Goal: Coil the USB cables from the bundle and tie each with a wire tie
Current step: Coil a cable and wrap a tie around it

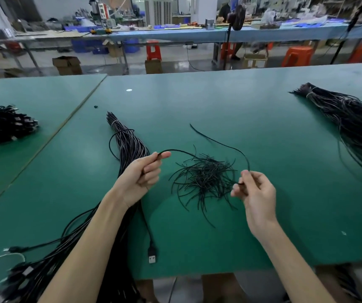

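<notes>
Closest to the lens, a black USB plug (pixel 152 256) with a silver metal tip lies on the green matted counter (pixel 197 101) close to its near edge. Its thin black cable (pixel 147 228) runs up under the left hand (pixel 145 176), whose thumb and curled fingers grip it. From there it arcs right, above a loose heap of short black wire ties (pixel 206 178), to the right hand (pixel 256 191), which pinches it between thumb and fingertips; a free tail trails away toward the far side. No coil looks formed yet. The long black bundle (pixel 129 145) of cables, bound with a white tie at its far end, lies under the left forearm. The likeliest trouble is the stretched cable sweeping through the wire ties as loops are drawn in, snagging some into the coil or scattering them. The plug could also slip off the edge and drag the loops uneven.
</notes>
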